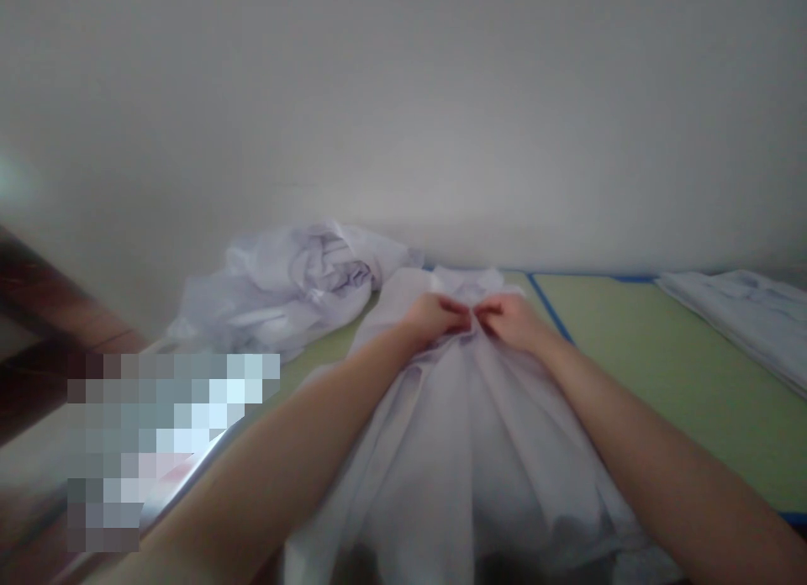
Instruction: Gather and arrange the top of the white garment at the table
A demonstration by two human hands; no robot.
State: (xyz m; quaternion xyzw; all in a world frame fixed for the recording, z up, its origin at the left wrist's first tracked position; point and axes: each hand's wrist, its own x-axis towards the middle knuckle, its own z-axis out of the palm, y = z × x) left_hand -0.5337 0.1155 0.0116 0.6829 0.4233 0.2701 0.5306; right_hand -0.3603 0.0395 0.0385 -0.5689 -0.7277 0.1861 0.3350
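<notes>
A white garment with a collar (pixel 470 277) at its far end lies spread in front of me, its near part (pixel 441 434) falling in folds toward the bottom of the view. My left hand (pixel 436 318) pinches the cloth just below the collar. Close beside it, my right hand (pixel 501 319) pinches the same garment, the fingertips of both hands almost meeting. What exactly lies between the fingers, such as a button or the front edge, is too blurred to make out.
A crumpled heap of white cloth (pixel 303 282) lies to the left at the back. Folded white cloth (pixel 750 308) rests on the right of the green mat (pixel 630 341), which has blue edging. Behind stands a plain wall (pixel 441 114). A pixelated patch covers the lower left.
</notes>
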